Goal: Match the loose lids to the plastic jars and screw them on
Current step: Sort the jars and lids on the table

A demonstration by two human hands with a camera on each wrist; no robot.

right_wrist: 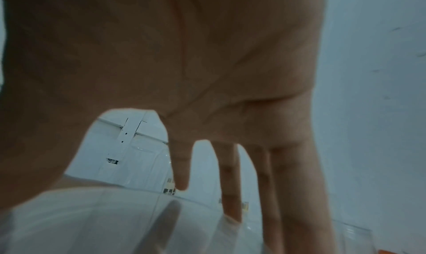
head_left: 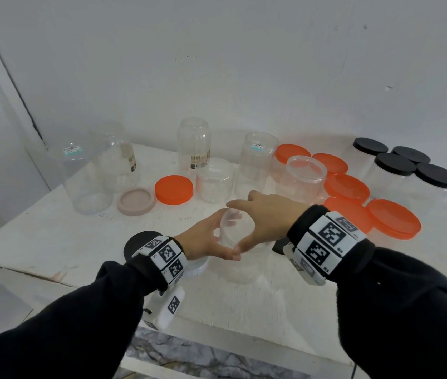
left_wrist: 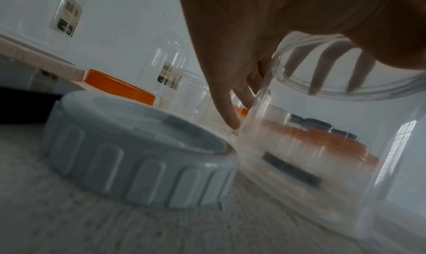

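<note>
A clear plastic jar (head_left: 241, 269) stands near the table's front middle. My left hand (head_left: 218, 237) grips its upper body from the left, thumb in front and fingers behind. My right hand (head_left: 249, 225) comes from above and the right and grips a clear lid (left_wrist: 345, 72) sitting on the jar's mouth, its fingers spread round the rim. The jar body (left_wrist: 322, 157) fills the right of the left wrist view. In the right wrist view the palm and fingers (right_wrist: 230, 194) reach down over the clear lid (right_wrist: 103, 221). A white ribbed lid (left_wrist: 138, 148) lies on the table just left of the jar, under my left wrist (head_left: 197, 269).
Several open clear jars (head_left: 193, 144) stand along the back. An orange lid (head_left: 173, 189) and a pinkish lid (head_left: 135, 201) lie loose at the left. Orange-lidded jars (head_left: 346, 187) and black-lidded jars (head_left: 396, 164) crowd the right. A black lid (head_left: 134, 242) lies behind my left wrist.
</note>
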